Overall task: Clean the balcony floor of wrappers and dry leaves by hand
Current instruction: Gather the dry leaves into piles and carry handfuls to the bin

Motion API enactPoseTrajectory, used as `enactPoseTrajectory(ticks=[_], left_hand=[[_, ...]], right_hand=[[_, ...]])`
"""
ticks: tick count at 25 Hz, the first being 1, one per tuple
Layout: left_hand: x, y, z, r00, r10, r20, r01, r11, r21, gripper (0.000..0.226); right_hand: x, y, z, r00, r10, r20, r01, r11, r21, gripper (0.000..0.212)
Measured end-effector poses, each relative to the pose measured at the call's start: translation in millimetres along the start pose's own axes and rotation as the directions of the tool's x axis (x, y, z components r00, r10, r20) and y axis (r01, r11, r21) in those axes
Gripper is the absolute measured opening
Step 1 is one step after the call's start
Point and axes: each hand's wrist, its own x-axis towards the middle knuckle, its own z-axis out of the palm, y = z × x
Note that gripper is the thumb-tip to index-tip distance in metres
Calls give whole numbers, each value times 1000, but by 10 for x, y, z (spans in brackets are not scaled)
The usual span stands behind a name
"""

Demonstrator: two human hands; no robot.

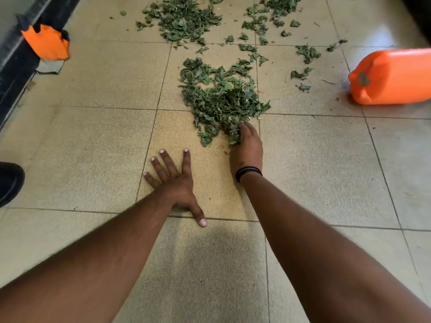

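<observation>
Green dry leaves lie scattered on the beige tiled floor (93,136). The nearest pile of leaves (221,96) sits in the middle of the view. My right hand (247,148), with a dark band at its wrist, reaches into the pile's near edge, and its fingers curl around a clump of leaves. My left hand (173,180) lies flat on the tile with fingers spread, holding nothing. A larger pile (184,19) and looser leaves (270,17) lie farther away at the top.
An orange plastic jerrycan (394,76) lies on its side at the right. An orange and black bag (46,41) rests against the dark wall base (16,64) at the upper left. A black shoe (9,183) shows at the left edge.
</observation>
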Motion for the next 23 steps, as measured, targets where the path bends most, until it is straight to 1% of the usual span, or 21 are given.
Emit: enactPoseTrajectory(ticks=[1, 2, 4, 5, 7, 8, 9, 11, 12, 13, 14, 15, 16, 17, 18, 19, 21, 22, 23], left_hand=[[4, 0, 0, 1000, -1, -5, 1, 1000, -1, 189], [1, 0, 3, 1000, 0, -9, 0, 1000, -5, 189], [0, -4, 17, 1000, 10, -18, -11, 1000, -26, 189], [-1, -9, 29, 1000, 16, -21, -17, 999, -42, 189], [-4, -7, 48, 999, 27, -31, -29, 997, -66, 190], [-8, -12, 61, 999, 34, -39, -37, 996, -76, 189], [-10, -23, 80, 998, 45, -50, -49, 996, -81, 188], [4, -58, 142, 991, 73, -114, -86, 990, -115, 181], [20, -76, 199, 978, 84, -190, -116, 979, -169, 171], [43, -81, 278, 945, 84, -316, -166, 956, -243, 157], [79, -60, 357, 877, 52, -479, -230, 918, -323, 141], [121, -1, 418, 783, -12, -622, -296, 872, -390, 128], [177, 106, 451, 693, -72, -717, -352, 834, -424, 121], [239, 248, 451, 628, -107, -771, -386, 817, -428, 119], [307, 419, 421, 591, -122, -797, -403, 811, -423, 122], [385, 604, 334, 575, -135, -807, -405, 811, -423, 127], [588, 917, 71, 594, -161, -788, -368, 816, -445, 135], [704, 1011, -63, 609, -170, -775, -335, 831, -445, 134], [816, 1071, -170, 619, -163, -768, -306, 851, -427, 127]], right_hand=[[5, -14, -73, 995, 92, -36, -87, 989, 120, 62], [17, -32, -161, 976, 213, -49, -194, 946, 259, 55], [41, -41, -333, 893, 446, -51, -368, 793, 486, 41], [52, -24, -407, 852, 522, -27, -411, 701, 583, 33], [47, 61, -497, 782, 618, 82, -451, 470, 759, 19], [18, 98, -539, 756, 636, 154, -463, 354, 812, 17], [-19, 156, -577, 738, 640, 213, -469, 261, 844, 19], [-117, 329, -649, 710, 641, 293, -476, 129, 870, 20], [-170, 421, -683, 701, 640, 315, -484, 102, 869, 19], [-217, 504, -701, 697, 639, 325, -488, 90, 868, 18], [-255, 559, -712, 707, 629, 324, -491, 106, 865, 17], [-279, 602, -697, 721, 618, 313, -489, 134, 862, 16], [-284, 619, -678, 735, 610, 296, -487, 170, 857, 16], [-276, 628, -653, 741, 608, 284, -484, 191, 854, 15], [-276, 610, -658, 740, 609, 286, -485, 188, 854, 14], [-262, 597, -657, 737, 605, 303, -489, 167, 856, 14], [-231, 602, -678, 721, 617, 316, -503, 152, 851, 18], [-215, 621, -678, 715, 623, 319, -511, 153, 846, 20], [-208, 627, -674, 707, 631, 319, -516, 153, 843, 22]])
